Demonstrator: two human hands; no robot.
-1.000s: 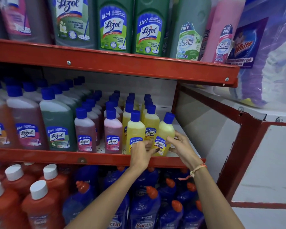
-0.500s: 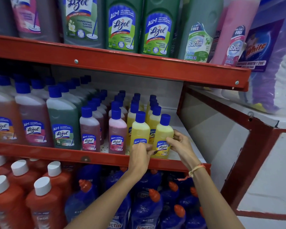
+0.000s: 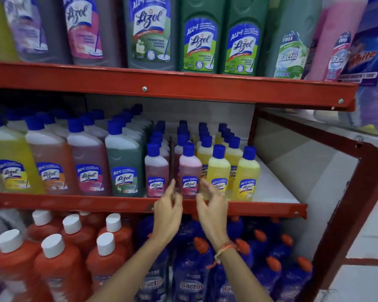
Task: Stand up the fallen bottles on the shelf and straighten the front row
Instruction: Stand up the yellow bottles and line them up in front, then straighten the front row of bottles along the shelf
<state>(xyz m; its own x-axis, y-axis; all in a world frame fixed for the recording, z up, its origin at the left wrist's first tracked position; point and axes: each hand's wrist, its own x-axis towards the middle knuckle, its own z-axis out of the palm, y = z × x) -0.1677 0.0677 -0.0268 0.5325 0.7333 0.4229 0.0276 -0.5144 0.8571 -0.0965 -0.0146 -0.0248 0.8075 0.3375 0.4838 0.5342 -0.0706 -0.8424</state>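
Note:
The middle shelf (image 3: 118, 203) carries blue-capped Lizol bottles, all upright in the front row. At its right end stand two small yellow bottles, one at the end (image 3: 247, 173) and one beside it (image 3: 218, 168). Left of them are a small pink bottle (image 3: 189, 168) and a darker pink one (image 3: 156, 171). My left hand (image 3: 168, 212) and my right hand (image 3: 212, 208) hover in front of the shelf lip, either side of the pink bottle. Both have their fingers spread and hold nothing. My right hand partly covers the label of the nearer yellow bottle.
Larger Lizol bottles (image 3: 122, 162) fill the shelf's left part. Big Lizol and Bactin cans (image 3: 201, 33) stand on the top shelf. Below are orange bottles with white caps (image 3: 57, 264) and blue Bactin bottles (image 3: 190, 277). A red frame post (image 3: 345, 214) borders the right side.
The tilted yellow end bottle now stands upright. Both hands have let go of it and shifted left, to in front of the pink bottle. The camera has also moved left.

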